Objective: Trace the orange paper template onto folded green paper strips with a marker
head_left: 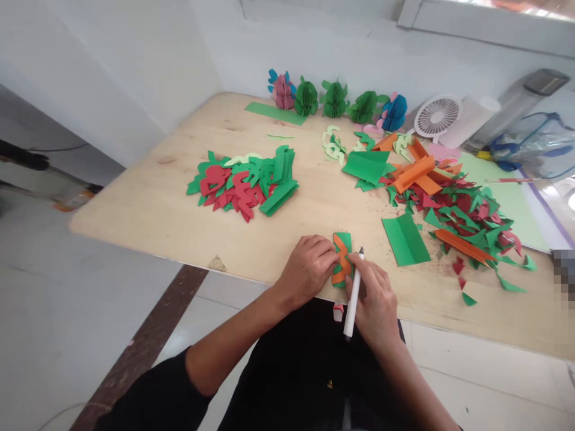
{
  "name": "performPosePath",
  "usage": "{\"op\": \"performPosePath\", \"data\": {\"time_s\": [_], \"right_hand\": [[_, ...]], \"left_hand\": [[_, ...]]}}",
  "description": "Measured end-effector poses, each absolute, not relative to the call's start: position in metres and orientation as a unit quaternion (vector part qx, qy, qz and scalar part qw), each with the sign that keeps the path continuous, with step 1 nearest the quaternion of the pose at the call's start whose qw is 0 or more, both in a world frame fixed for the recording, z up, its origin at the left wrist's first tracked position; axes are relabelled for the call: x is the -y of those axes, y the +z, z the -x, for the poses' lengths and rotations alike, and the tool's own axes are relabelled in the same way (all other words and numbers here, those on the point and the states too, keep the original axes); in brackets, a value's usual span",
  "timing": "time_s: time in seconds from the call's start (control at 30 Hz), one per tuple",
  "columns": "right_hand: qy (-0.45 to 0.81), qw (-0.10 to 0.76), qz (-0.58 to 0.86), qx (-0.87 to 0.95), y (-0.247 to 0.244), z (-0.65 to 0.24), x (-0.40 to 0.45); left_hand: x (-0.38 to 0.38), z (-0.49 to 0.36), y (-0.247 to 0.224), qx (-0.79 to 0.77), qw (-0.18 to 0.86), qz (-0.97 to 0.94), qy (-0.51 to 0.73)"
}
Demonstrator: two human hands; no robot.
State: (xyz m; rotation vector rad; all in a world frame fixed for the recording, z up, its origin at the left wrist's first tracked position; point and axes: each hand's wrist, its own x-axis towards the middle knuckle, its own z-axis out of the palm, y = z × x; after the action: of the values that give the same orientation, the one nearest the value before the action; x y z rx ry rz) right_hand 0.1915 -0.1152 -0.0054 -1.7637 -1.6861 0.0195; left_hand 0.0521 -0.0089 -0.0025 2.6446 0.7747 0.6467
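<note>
On the table's front edge lies a small green paper piece (342, 238), with a wavy orange paper cutout (342, 254) on top of it. My left hand (308, 269) is closed, its fingertips pressing the orange cutout's left side. My right hand (375, 299) holds a slim white pen (353, 299) tilted, its dark tip pointing up and away from me. The right thumb and fingertips also touch the right edge of the green piece. To the right of this hand, a creased green paper sheet (406, 239) lies partly unfolded.
Left of centre is a pile of red and green cutouts (242, 182). Orange, green and red scraps (467, 209) cover the right side. Along the wall stand several honeycomb paper figures (335, 99), a white fan (438, 117) and a clear bottle (516, 105).
</note>
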Motion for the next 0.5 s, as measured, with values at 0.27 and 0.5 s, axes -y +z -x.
{"op": "performPosePath", "data": {"time_s": [0.27, 0.5], "right_hand": [[0.003, 0.334, 0.674, 0.659, -0.004, -0.191, 0.115], [-0.015, 0.318, 0.637, 0.702, 0.007, -0.199, 0.105]], "left_hand": [[0.006, -0.053, -0.006, -0.265, 0.148, -0.925, 0.228], [0.003, -0.053, -0.008, -0.261, 0.144, -0.927, 0.229]]}}
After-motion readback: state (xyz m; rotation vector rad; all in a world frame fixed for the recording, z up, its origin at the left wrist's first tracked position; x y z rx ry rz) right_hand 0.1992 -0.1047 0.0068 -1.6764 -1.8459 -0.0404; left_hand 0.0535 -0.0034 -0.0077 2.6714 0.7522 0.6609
